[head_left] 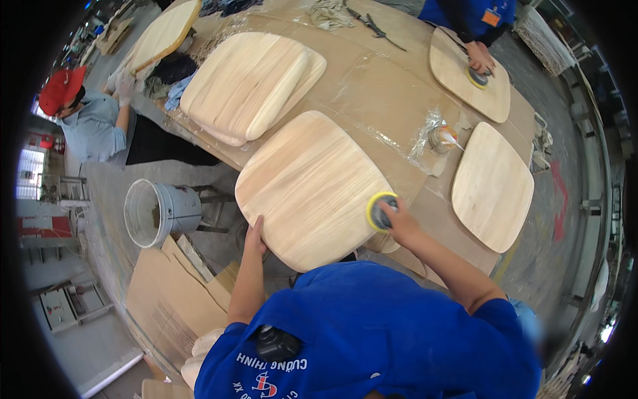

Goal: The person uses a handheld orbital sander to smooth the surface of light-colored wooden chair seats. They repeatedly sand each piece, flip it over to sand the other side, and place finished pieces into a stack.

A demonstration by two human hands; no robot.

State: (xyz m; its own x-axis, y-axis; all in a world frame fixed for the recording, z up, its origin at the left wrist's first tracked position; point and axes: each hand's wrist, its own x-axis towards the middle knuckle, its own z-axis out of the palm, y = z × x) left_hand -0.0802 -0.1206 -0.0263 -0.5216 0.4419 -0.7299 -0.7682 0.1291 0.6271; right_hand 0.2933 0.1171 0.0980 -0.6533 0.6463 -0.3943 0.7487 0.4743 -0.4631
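Your left fingers (259, 223) gripped the board (316, 189), likely to steady it. Your right fingers (392, 206) clasped a pad (379, 214) at the board's right edge.

My shirt (425, 332) is vivid blue with white lettering (271, 364). My sanding pad (380, 216) is dark grey edged in yellow; my wooden panel (309, 186) is pale cream, streaked with light-brown grain. I see a red cap (62, 90), a whitish bucket (174, 206) and tan cardboard (156, 292).
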